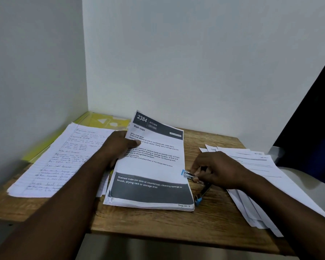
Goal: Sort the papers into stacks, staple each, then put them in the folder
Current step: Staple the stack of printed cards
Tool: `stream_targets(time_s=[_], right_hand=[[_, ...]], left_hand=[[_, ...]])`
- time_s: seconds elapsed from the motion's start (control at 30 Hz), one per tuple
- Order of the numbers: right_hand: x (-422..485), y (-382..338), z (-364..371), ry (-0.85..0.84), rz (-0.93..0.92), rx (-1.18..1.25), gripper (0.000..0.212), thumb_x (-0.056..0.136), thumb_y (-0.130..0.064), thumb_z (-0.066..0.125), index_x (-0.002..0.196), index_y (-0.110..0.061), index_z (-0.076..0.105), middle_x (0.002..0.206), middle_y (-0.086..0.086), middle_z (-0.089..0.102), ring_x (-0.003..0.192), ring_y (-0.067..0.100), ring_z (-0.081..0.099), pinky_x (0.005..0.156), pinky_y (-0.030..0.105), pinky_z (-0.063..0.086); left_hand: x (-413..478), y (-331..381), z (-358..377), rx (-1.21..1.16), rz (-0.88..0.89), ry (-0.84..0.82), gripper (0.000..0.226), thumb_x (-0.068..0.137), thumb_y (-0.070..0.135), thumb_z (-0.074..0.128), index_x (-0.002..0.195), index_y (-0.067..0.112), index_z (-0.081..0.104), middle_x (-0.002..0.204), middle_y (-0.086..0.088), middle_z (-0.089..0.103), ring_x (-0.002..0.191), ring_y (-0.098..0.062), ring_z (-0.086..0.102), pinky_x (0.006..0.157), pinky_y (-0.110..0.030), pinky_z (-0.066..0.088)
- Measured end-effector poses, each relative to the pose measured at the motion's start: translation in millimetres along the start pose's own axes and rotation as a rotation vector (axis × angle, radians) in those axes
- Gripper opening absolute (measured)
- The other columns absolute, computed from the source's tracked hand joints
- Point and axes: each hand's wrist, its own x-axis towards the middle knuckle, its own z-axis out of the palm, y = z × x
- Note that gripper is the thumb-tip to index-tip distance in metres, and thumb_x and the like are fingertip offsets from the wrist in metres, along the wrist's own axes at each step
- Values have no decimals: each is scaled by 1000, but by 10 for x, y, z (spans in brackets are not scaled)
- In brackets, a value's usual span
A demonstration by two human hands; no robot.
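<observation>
The right hand (217, 169) curls its fingers (197, 166) round the stapler (190, 176), which bites the right side of the printed stack (150, 171) in the middle of the worktop (195, 226). The left hand (118, 147) grips that stack's left side. Sorting looks done. The handwritten pages (64, 158) by the left edge and the white sheets (255, 175) by the right edge seem not yet stapled. The yellow folder (105, 121) lies in the back left corner

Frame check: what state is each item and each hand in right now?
Printed stack, far end lifted, near edge down.
Stapler, mouth at the stack's right edge.
Left hand, grips the stack's left edge.
Right hand, holds the stapler.
Handwritten sheets, lying flat, left.
Yellow folder, flat, partly under the handwritten sheets.
Loose sheets, fanned untidily, right.
</observation>
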Motion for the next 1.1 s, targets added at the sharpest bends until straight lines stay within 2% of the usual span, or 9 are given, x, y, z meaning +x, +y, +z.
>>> stream_targets(time_s=[0.13, 0.4, 0.53, 0.6, 0.67, 0.73, 0.83, 0.97, 1.1], right_hand=[[2, -7, 67, 63, -7, -71, 12, 95, -29, 75, 106, -35, 76, 106, -19, 68, 90, 2, 64, 76, 32, 54], [-34, 47, 87, 87, 86, -6, 18, 92, -24, 77, 107, -33, 81, 105, -21, 73, 90, -2, 64, 76, 26, 52], [-31, 45, 131, 122, 274, 303, 23, 86, -13, 85, 94, -35, 81, 100, -17, 77, 93, -4, 67, 79, 23, 51], [-3, 3, 120, 121, 331, 319, 24, 85, -14, 86, 90, -37, 80, 101, -15, 77, 94, 0, 69, 83, 28, 55], [31, -48, 107, 98, 381, 208, 18, 88, -18, 83, 96, -34, 80, 105, -12, 77, 94, 6, 69, 83, 33, 56], [54, -129, 121, 52, 413, 16, 22, 91, -21, 78, 111, -30, 79, 112, -7, 75, 101, 14, 68, 77, 29, 48], [50, -221, 170, 83, 474, -66, 35, 94, -27, 74, 129, -29, 72, 127, -6, 71, 116, 19, 63, 86, 27, 46], [66, -280, 197, 144, 604, 26, 17, 94, -27, 75, 111, -27, 76, 110, -3, 74, 98, 14, 65, 78, 28, 50], [108, -294, 216, 130, 595, 47, 10, 94, -33, 74, 92, -23, 72, 93, -3, 73, 91, 15, 66, 75, 31, 52]], left_hand=[[13, -20, -12, -15, -8, 9, 22, 90, 5, 79, 111, 11, 78, 104, -10, 82, 99, -33, 79, 102, -57, 57], [28, -41, -35, -45, -17, -17, 29, 85, 9, 82, 114, 12, 79, 109, -13, 81, 103, -37, 77, 103, -61, 55], [24, -46, -40, -78, -24, -28, 33, 83, 9, 82, 116, 10, 78, 111, -15, 80, 104, -39, 77, 103, -62, 55], [28, -52, -40, -82, -27, -27, 34, 83, 9, 82, 116, 10, 77, 111, -16, 80, 104, -40, 77, 103, -62, 55], [28, -52, -45, -71, -26, -24, 29, 87, 7, 80, 116, 10, 78, 111, -15, 80, 104, -39, 77, 103, -62, 55], [35, -57, -48, -59, -27, -17, 27, 89, 7, 79, 115, 11, 78, 110, -15, 80, 103, -39, 77, 102, -62, 56], [40, -54, -41, -51, -29, -14, 26, 90, 7, 79, 116, 12, 78, 109, -14, 80, 102, -38, 78, 101, -61, 56], [36, -40, -33, -22, -15, -4, 25, 90, 8, 79, 115, 13, 78, 108, -11, 81, 101, -36, 78, 102, -59, 56], [29, -37, -17, -26, -12, 2, 24, 91, 6, 78, 115, 12, 78, 107, -12, 81, 101, -36, 78, 102, -59, 57]])
